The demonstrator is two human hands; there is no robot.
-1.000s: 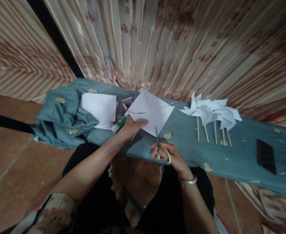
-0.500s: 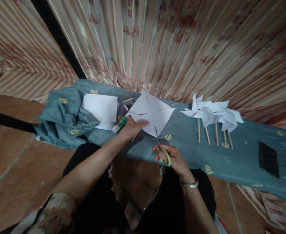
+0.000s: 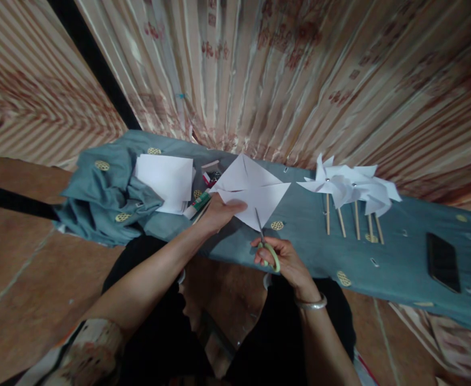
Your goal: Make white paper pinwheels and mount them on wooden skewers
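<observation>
A white square sheet of paper, turned cornerwise, has slits running in from its corners. My left hand grips its left side, thumb on top and the other fingers mostly hidden beneath. In my right hand is a pair of scissors with light green handles. Their blades lie at the sheet's near corner, pointing in toward its middle. Just left of my left hand are a green and white glue stick and a small red and white box with dark bits beside it.
A stack of white paper lies on the left of the cloth-covered table. Several paper pinwheels on wooden sticks lie to the right. A dark phone is at far right. A curtain hangs behind.
The paper has shifted slightly right and toward me, along with my left hand. My right hand with the scissors stays at nearly the same spot, blades still at the near corner.
</observation>
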